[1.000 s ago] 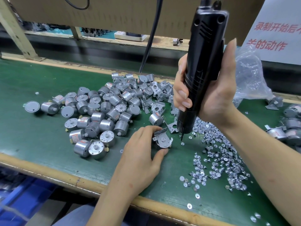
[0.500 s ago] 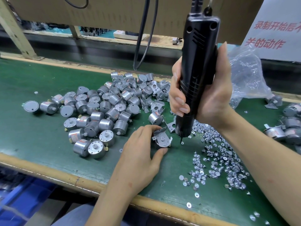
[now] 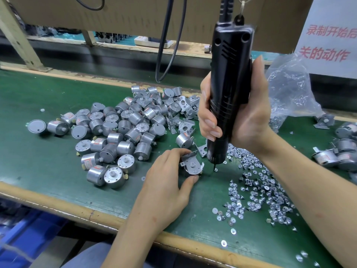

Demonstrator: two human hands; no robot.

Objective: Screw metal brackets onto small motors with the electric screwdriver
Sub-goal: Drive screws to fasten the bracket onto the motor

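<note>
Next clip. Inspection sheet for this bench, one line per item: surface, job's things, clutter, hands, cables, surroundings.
Surface: green mat, tan front edge.
Job's things: bracketed motor on the mat; electric screwdriver upright, bit tip low just right of it; motor pile, loose brackets, screw scatter.
Clutter: crumpled plastic bag; stray washers near the front edge.
Hands: left hand pinches the bracketed motor; right hand grips the screwdriver.
Cables: black cable loop hanging behind; screwdriver cord exits upward.
Surroundings: cardboard panel, sign with red characters, more motors at right.

bench [image 3: 48,171] green | motors [image 3: 116,128] heaped left | brackets [image 3: 185,124] beside | screws [image 3: 260,192] scattered right | plastic bag [image 3: 289,89] behind
</note>
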